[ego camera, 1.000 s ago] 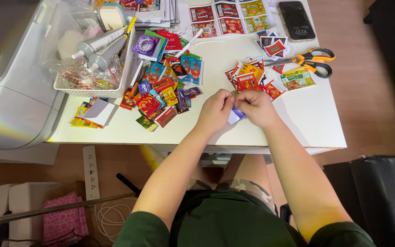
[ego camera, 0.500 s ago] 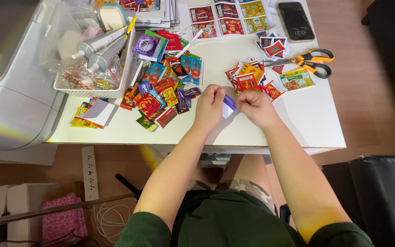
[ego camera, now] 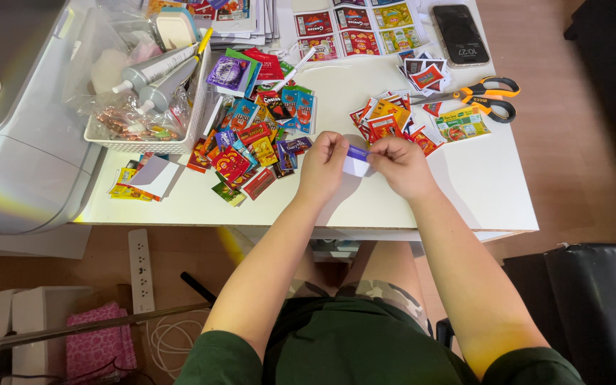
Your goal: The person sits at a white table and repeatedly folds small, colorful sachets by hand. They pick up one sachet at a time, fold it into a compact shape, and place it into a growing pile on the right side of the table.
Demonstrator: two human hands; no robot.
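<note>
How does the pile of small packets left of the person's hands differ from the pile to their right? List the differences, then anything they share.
The left pile is larger and spreads wider; the right pile is smaller and tighter. The left pile lies beside the white basket; the right pile lies beside the orange-handled scissors. Both are small, colourful, mostly red printed packets lying loose on the white table.

Orange-handled scissors [ego camera: 490, 96] and a dark phone [ego camera: 460, 34] lay at far right of white table [ego camera: 493, 192]. White basket [ego camera: 152, 142] w/ glue bottles [ego camera: 157, 78] sat at left; power strip [ego camera: 140, 269] on floor below.
</note>
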